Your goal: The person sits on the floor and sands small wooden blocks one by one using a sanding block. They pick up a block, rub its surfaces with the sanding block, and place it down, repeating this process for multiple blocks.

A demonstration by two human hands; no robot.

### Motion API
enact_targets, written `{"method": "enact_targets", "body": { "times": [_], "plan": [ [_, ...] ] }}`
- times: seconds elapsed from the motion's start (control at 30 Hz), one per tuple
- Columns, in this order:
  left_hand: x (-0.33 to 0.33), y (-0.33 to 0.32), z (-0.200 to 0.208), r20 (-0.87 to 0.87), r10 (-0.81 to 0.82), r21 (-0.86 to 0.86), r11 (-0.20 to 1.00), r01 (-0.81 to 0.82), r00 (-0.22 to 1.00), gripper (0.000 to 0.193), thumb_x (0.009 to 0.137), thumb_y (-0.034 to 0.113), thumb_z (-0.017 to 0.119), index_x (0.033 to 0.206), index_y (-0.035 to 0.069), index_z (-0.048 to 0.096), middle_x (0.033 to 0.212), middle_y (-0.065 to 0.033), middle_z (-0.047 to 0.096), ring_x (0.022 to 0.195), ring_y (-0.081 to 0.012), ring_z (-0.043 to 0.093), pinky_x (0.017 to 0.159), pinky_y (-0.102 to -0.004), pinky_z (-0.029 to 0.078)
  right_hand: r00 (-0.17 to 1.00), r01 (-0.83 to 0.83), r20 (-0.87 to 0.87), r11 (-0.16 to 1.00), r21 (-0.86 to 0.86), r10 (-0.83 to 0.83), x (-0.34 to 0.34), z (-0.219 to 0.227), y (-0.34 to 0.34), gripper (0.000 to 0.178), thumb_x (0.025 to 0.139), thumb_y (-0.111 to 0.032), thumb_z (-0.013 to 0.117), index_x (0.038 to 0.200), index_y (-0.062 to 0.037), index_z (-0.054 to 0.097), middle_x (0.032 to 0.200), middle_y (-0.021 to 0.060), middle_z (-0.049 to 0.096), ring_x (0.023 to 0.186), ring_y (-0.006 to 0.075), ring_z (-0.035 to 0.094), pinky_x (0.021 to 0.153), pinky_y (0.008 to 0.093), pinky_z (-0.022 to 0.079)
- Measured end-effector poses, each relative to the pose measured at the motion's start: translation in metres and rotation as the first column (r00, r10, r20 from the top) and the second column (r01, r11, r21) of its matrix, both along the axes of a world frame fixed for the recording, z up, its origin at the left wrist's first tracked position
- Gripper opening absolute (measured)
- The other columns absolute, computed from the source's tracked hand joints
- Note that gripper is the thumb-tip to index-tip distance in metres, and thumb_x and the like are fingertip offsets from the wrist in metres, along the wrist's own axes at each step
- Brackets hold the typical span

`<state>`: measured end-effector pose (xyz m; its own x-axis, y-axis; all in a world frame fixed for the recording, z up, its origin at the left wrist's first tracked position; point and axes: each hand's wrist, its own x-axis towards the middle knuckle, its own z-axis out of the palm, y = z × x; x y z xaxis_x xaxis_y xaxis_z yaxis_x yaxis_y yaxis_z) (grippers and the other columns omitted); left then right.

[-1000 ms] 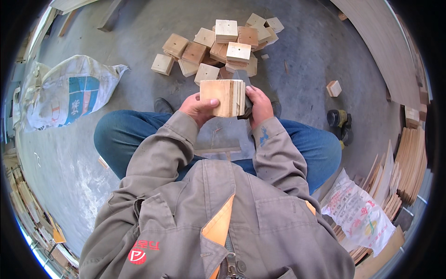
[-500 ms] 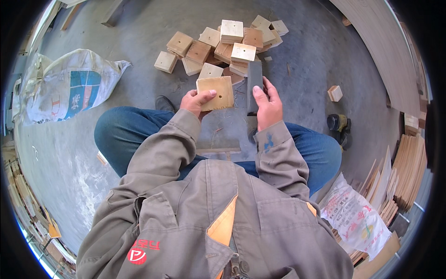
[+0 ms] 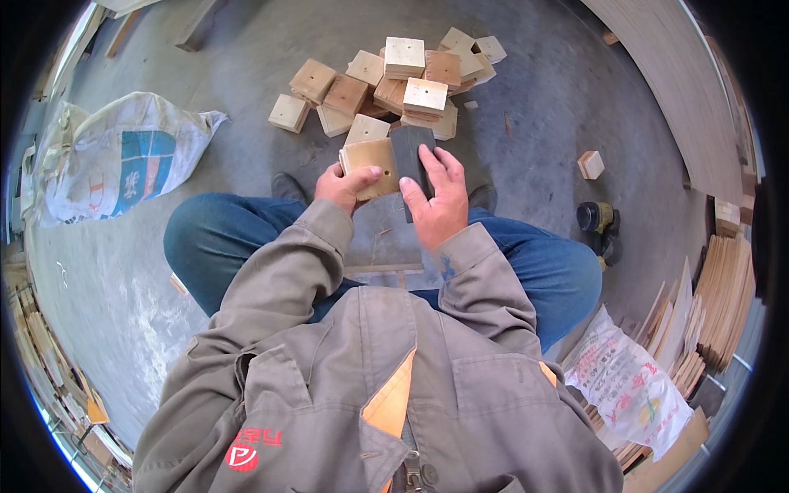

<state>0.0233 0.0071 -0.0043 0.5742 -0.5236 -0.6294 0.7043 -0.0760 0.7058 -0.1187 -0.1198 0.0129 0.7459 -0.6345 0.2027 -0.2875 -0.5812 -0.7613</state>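
My left hand (image 3: 339,189) grips a square wooden block (image 3: 370,158) with a small hole in it, thumb lying on the upper face. In my right hand (image 3: 440,204) is a flat dark grey sanding block (image 3: 408,146), its long side running away from me. The sanding block meets or overlaps the right edge of the wooden block; whether it presses on it I cannot tell. Just beyond my hands lies a loose heap of similar square blocks (image 3: 345,94), several with a hole in the face.
A white woven sack (image 3: 90,177) lies at the left. One block (image 3: 590,164) sits alone on the right, near a yellow and black power tool (image 3: 596,218). Stacked wood strips (image 3: 723,304) and a printed white bag (image 3: 629,382) are at far right.
My right hand has moved left with the sanding block, bringing it from a gap away up to the wooden block's right edge. My left hand keeps its grip, the block slightly tilted.
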Motion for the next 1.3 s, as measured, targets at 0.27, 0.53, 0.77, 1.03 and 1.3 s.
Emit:
{"method": "enact_targets", "body": {
  "times": [0.27,0.53,0.77,1.03,1.3],
  "plan": [
    [-0.002,0.003,-0.007,-0.039,0.052,0.017,0.999,-0.052,0.998,0.055,0.082,0.018,0.082,0.129,0.001,0.060,0.116,-0.0113,0.070,0.103,-0.0247,0.071,0.090,-0.0398,0.059,1.000,-0.026,0.017,0.999,0.034,0.025,-0.004,-0.009,-0.001,0.060,0.090,-0.025,0.075,0.142,-0.0011,0.059,0.141,0.0296,0.051,0.129,0.0436,0.053,0.111,0.0474,0.044],
    [-0.002,0.001,-0.004,-0.053,0.015,0.036,0.999,-0.013,0.998,0.055,0.082,0.019,0.082,0.130,0.003,0.059,0.115,-0.0108,0.070,0.102,-0.0245,0.071,0.087,-0.0397,0.060,0.997,-0.021,0.077,0.998,-0.056,0.025,-0.001,-0.010,-0.006,0.059,0.088,-0.024,0.076,0.141,-0.0039,0.060,0.142,0.0262,0.050,0.125,0.0436,0.054,0.107,0.0495,0.045],
    [0.008,0.003,-0.005,-0.047,0.047,0.047,0.998,-0.045,0.998,0.056,0.081,0.020,0.082,0.129,0.004,0.060,0.114,-0.0095,0.070,0.100,-0.0233,0.071,0.087,-0.0392,0.060,0.995,-0.082,0.053,0.995,0.049,0.079,-0.016,-0.002,0.006,0.060,0.088,-0.024,0.076,0.142,-0.0034,0.060,0.144,0.0281,0.049,0.128,0.0435,0.053,0.111,0.0470,0.044],
    [-0.011,0.000,-0.005,-0.023,-0.108,0.005,0.994,0.109,0.994,0.059,0.079,0.018,0.081,0.132,0.002,0.060,0.113,-0.0083,0.070,0.101,-0.0233,0.072,0.088,-0.0389,0.060,0.997,0.041,0.063,0.998,0.040,-0.043,0.005,-0.007,-0.021,0.057,0.091,-0.025,0.074,0.142,-0.0026,0.060,0.141,0.0268,0.052,0.127,0.0429,0.054,0.110,0.0472,0.044],
    [0.009,0.003,-0.006,-0.013,0.038,0.030,0.999,-0.037,0.999,0.054,0.082,0.020,0.081,0.129,0.004,0.061,0.116,-0.0095,0.071,0.101,-0.0247,0.072,0.090,-0.0399,0.060,0.990,-0.121,0.081,0.992,0.042,0.117,-0.023,0.007,0.017,0.059,0.089,-0.024,0.076,0.142,-0.0031,0.060,0.143,0.0294,0.049,0.129,0.0449,0.053,0.111,0.0486,0.043]
  ]
}}
